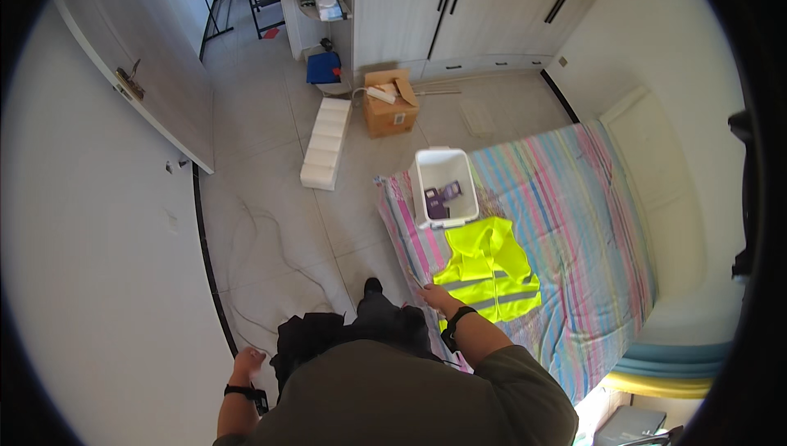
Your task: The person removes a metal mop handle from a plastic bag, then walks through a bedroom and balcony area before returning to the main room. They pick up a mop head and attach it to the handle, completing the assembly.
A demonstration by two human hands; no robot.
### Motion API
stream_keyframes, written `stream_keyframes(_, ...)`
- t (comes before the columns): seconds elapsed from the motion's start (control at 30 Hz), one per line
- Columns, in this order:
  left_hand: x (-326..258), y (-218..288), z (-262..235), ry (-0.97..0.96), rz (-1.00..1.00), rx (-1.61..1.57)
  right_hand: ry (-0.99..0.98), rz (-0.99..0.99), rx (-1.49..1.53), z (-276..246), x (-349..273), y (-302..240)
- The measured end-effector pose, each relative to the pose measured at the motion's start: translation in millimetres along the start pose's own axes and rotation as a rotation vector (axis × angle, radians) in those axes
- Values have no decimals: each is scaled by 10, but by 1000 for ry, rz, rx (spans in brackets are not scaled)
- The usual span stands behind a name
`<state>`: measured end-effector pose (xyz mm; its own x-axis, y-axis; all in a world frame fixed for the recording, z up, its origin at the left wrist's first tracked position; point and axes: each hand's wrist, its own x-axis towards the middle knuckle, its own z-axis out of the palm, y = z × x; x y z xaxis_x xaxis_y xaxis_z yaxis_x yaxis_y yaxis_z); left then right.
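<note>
My right hand (436, 296) reaches over the near left edge of the bed, beside a bright yellow reflective vest (475, 270) with grey bands. Its fingers are closed, with a thin pale bit at the fingertips too small to name. Low at my left side hangs my left hand (249, 361), next to the wall; its fingers are blurred. Beyond the vest, a white plastic bin (424, 169) stands on the bed with purple boxes (441, 198) inside.
A striped sheet covers the bed (566, 225). On the floor are a white stepped block (326, 143), an open cardboard box (389, 114) and a loose cable (283, 241). An open door (135, 52) is at left; wardrobes (492, 11) line the far wall.
</note>
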<state>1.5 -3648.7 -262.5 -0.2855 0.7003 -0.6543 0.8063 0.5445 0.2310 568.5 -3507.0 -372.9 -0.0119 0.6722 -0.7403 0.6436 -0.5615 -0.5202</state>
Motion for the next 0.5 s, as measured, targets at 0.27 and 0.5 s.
stream_keyframes(0.27, 1268, -507, -263, -72, -76, 31, 0, -118, 68, -718, 1794, -2483)
stream_keyframes(0.5, 3312, 87, -2144, 27, -90, -112, 26, 56, 226, -742, 2544, -3995)
